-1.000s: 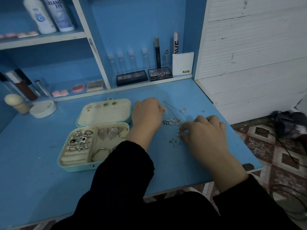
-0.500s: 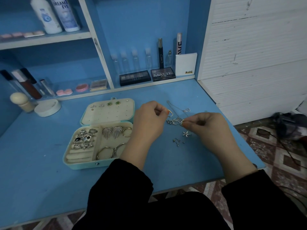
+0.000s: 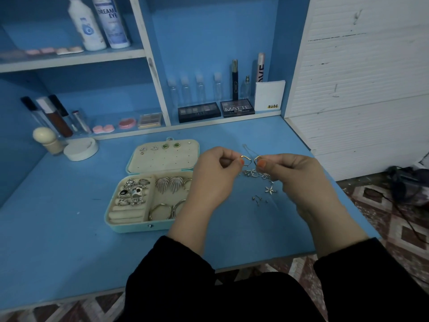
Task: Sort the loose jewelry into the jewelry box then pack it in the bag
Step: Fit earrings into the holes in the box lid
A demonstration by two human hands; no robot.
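Your left hand (image 3: pixel 214 180) pinches a small gold hoop earring (image 3: pixel 246 159); your right hand (image 3: pixel 296 180) has a second gold hoop earring (image 3: pixel 256 159) pinched in its grip, just beside.

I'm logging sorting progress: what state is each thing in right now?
jewelry box: open, lid laid back, partly filled.
left hand: raised, pinches a small hoop.
right hand: raised, pinches a second hoop.
loose jewelry: unsorted heap on the table.
star piece: lying loose on the table.
white bottle: upright on the shelf.
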